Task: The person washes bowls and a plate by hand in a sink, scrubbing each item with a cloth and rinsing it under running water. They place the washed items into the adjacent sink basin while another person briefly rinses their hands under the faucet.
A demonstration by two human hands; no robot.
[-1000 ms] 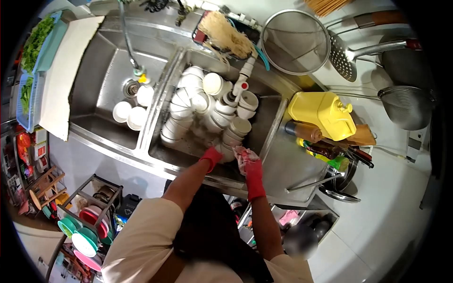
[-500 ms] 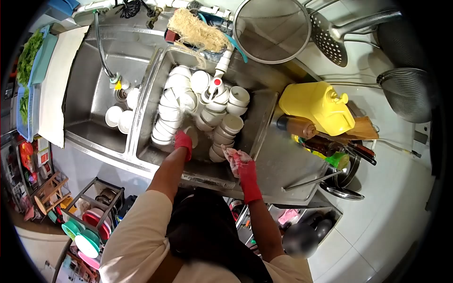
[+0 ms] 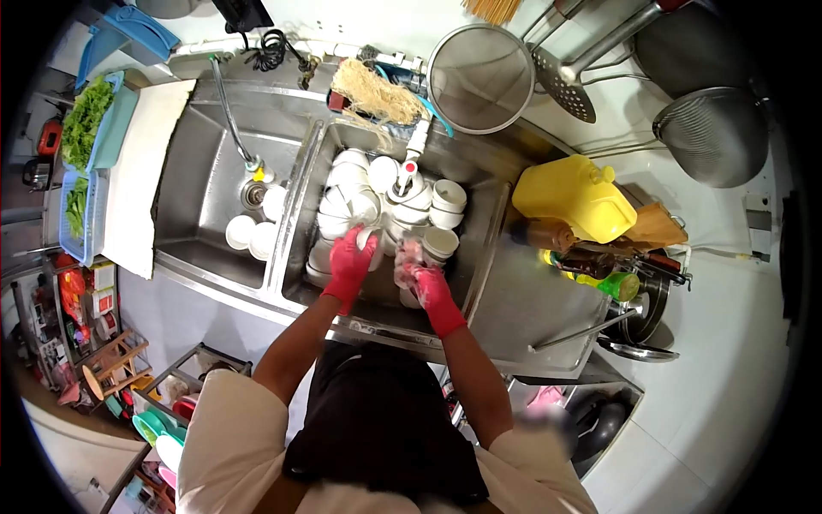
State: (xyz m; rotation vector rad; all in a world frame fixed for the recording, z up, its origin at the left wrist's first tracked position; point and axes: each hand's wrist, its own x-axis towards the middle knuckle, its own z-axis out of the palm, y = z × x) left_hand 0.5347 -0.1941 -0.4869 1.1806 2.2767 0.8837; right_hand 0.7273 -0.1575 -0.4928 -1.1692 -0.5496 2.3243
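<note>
My left hand [image 3: 351, 261], in a red glove, grips a white bowl [image 3: 370, 247] by its side over the right sink basin [image 3: 390, 315]. To its right, my right hand [image 3: 421, 278], also red-gloved, is closed on a wet, pale pinkish cloth [image 3: 409, 259]. Stacks of white bowls [image 3: 347, 180] fill much of the basin behind and beside both hands. A white tap [image 3: 409, 170] with a red dot stands over the stacks. Part of the held bowl is hidden by my left fingers.
The left basin [image 3: 201, 201] holds a few white bowls [image 3: 241, 231] and a hose. A yellow jug [image 3: 574, 197] and bottles stand on the right drainboard [image 3: 514, 321]. Strainers [image 3: 481, 79] hang behind. Greens in baskets [image 3: 81, 248] lie far left, beside a white board [image 3: 141, 171].
My left hand has risen and now has a bowl in its grip. The right hand with the cloth has moved left, closer to the bowl. The camera view has shifted.
</note>
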